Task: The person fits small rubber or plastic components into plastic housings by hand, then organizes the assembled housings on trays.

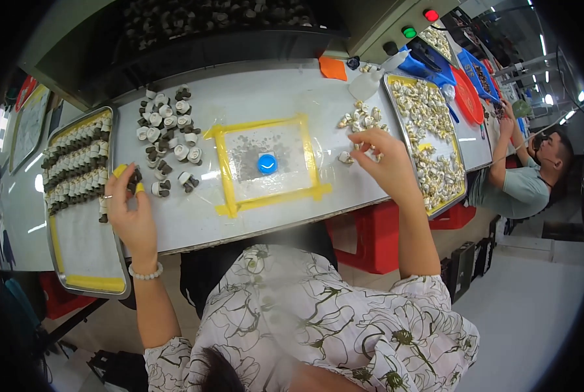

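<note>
My left hand (132,212), with yellow covers on two fingertips, is at the inner edge of the left metal tray (123,274). Its fingers close on a small dark-based piece (135,178), mostly hidden by them. Rows of white rose-shaped pieces with dark bases (76,166) fill the tray's far part. More such loose rose-shaped pieces (168,121) lie to the tray's right. My right hand (388,163) hovers over a small heap of white-and-gold pieces (363,117), thumb and forefinger apart. One small piece (345,157) lies just beside its thumb.
A blue round cap-like thing (267,164) sits inside a yellow tape frame (224,170) with dark smudges. At right stands a tray (463,186) of white-and-gold pieces. White bottles (367,83) and an orange sheet (332,68) are behind. A co-worker (527,186) sits far right.
</note>
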{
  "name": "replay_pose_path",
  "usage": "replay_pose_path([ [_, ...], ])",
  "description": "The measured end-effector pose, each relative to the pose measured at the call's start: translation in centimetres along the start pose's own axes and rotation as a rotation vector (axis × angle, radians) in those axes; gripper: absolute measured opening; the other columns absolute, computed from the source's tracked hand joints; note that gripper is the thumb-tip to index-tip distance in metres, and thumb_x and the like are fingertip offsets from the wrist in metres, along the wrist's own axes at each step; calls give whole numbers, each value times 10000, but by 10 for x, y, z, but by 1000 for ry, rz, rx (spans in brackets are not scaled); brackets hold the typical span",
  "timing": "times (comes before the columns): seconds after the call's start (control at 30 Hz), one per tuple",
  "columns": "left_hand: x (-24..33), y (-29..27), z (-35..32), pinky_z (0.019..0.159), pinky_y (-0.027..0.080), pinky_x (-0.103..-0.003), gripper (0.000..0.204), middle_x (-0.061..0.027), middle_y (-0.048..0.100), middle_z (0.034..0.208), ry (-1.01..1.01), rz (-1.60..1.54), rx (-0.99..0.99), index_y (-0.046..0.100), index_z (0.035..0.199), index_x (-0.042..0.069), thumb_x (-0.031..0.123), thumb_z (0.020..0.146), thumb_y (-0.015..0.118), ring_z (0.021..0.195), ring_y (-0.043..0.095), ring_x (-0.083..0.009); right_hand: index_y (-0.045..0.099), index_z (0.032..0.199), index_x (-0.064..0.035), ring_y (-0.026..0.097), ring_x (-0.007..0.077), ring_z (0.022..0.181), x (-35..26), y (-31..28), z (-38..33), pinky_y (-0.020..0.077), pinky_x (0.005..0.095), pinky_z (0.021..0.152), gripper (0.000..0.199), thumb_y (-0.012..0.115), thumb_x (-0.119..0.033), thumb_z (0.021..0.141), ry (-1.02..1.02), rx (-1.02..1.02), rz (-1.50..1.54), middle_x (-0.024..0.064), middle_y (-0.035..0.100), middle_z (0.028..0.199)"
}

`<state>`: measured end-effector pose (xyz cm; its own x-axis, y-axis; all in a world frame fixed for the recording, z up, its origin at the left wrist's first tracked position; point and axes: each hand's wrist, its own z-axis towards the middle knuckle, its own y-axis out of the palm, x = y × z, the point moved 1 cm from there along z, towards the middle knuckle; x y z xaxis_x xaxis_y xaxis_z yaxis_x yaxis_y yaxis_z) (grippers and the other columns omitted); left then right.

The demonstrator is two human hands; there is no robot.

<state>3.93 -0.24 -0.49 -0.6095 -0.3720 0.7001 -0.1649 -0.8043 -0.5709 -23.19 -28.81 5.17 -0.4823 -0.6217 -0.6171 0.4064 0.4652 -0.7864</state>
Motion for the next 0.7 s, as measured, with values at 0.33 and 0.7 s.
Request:
replay_pose_path([
  [0.33, 11, 8, 0, 775, 452, -258, 358, -99, 595, 1003, 26, -64, 24, 616, 1049, -3, -123, 723, 528, 864, 573, -184, 638, 910, -5, 561, 235, 759, 5, 31, -13, 464, 324, 688, 219, 655, -1, 691, -205, 205, -99, 96, 605, 859],
  [0.7, 27, -4, -54, 759, 472, -297, 350, -105, 599, 921, 50, -211, -260, 654, 956, 22, -134, 651, 581, 862, 575, -257, 648, 930, 0, 558, 246, 750, -28, 56, -6, 462, 336, 645, 272, 645, 13, 658, -364, 27, -127, 101, 584, 834],
])
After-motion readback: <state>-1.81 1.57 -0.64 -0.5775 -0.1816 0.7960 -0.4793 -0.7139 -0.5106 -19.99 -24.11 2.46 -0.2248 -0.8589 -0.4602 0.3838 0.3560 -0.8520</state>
